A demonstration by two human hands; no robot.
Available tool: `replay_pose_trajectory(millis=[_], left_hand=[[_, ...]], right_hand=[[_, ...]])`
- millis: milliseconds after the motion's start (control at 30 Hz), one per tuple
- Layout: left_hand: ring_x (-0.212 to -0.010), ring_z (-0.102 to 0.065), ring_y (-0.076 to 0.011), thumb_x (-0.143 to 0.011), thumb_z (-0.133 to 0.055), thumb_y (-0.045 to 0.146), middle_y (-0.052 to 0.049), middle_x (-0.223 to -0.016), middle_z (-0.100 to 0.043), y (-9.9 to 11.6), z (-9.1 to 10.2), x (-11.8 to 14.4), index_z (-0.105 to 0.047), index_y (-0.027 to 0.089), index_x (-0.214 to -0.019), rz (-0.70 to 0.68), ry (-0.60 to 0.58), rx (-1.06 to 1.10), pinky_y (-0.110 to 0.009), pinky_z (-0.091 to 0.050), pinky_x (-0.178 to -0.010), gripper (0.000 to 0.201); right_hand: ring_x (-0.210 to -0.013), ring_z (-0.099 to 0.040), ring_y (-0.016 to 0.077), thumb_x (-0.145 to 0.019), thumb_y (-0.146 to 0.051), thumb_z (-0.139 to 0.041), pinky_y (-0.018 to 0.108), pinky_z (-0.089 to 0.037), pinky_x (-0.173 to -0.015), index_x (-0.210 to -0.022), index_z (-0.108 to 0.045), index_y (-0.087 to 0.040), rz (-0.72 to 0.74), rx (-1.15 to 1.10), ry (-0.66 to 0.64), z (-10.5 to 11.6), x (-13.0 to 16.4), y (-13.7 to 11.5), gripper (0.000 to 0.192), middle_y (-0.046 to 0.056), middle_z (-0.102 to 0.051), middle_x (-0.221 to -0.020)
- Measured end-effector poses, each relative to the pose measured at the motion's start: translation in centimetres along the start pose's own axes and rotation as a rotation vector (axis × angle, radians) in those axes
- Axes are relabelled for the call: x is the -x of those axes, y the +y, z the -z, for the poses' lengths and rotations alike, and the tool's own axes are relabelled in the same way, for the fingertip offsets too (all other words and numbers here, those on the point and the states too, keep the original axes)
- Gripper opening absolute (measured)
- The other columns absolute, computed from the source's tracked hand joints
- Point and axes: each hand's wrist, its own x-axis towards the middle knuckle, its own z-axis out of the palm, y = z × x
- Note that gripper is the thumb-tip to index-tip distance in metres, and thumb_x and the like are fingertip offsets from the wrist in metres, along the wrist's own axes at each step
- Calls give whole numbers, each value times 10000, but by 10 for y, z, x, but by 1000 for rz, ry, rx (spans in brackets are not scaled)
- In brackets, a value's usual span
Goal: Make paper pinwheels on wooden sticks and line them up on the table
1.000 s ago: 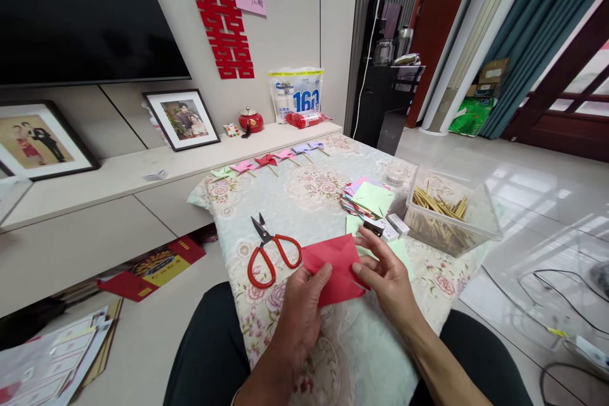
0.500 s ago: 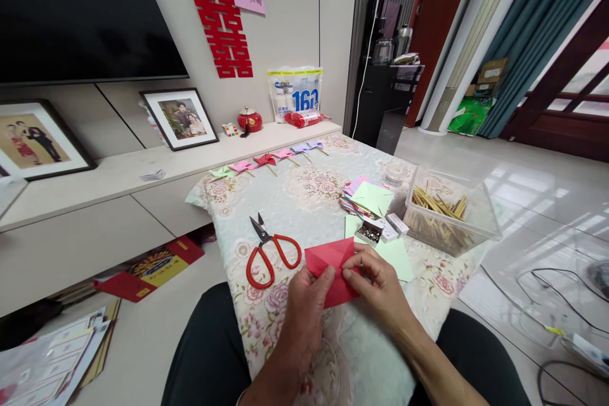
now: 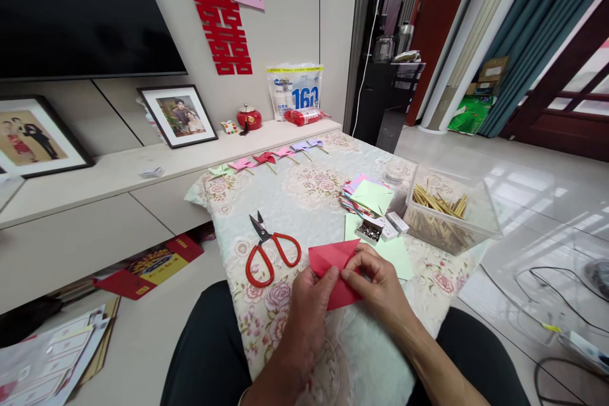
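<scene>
A square of red paper (image 3: 343,292) is held over the near part of the table between both hands. My left hand (image 3: 311,292) grips its left side, thumb on top. On the right side, the thumb and forefinger of my right hand (image 3: 373,276) pinch near the paper's middle; whether a small pin is between them is hidden. Scissors with red handles (image 3: 272,247) lie partly open to the left. Beyond my right hand, a small box of metal pins (image 3: 370,231) rests on light green paper (image 3: 397,258), beside small white boxes (image 3: 394,224).
Behind the small boxes lies a stack of coloured paper (image 3: 368,195). A clear plastic bin of thin sticks (image 3: 440,203) stands at the right. Several paper pinwheels (image 3: 264,158) line the far edge of the flowered tablecloth (image 3: 266,196). A white cabinet (image 3: 114,168) runs behind.
The red paper and both hands have shifted slightly to the right, and the paper's angle has changed a little. Both hands keep their hold; the things on the table stay put.
</scene>
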Motion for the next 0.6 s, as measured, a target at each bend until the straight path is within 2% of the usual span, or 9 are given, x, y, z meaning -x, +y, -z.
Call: replay_pose_trajectory(millis=[167, 400, 600], left_hand=[[-659, -652, -198, -687, -816, 362, -51, -721, -747, 1, -3, 2, -724, 125, -878, 6, 1, -3, -280, -474, -633, 317], [-725, -683, -232, -725, -791, 376, -56, -723, -747, 4, -1, 3, -747, 124, -944, -17, -24, -4, -274, -460, -595, 337], [-716, -678, -216, -735, -789, 368, -71, -790, -766, 1, -1, 0, -735, 125, -935, -27, -36, -10, -290, -490, -666, 319]], right_hand=[[-839, -593, 209, -775, -240, -674, 318, -436, -754, -646, -635, -199, -23, -25, -6, 0, 0, -3, 142, 48, -628, -875], [-909, -610, 228, -839, -305, -629, 318, -434, -769, -696, -660, -195, -47, 2, -26, 4, 0, -6, 184, 80, -674, -1041], [-821, -585, 210, -814, -297, -664, 303, -427, -702, -684, -661, -199, -32, 32, -32, 2, 0, -6, 163, 49, -629, -856]])
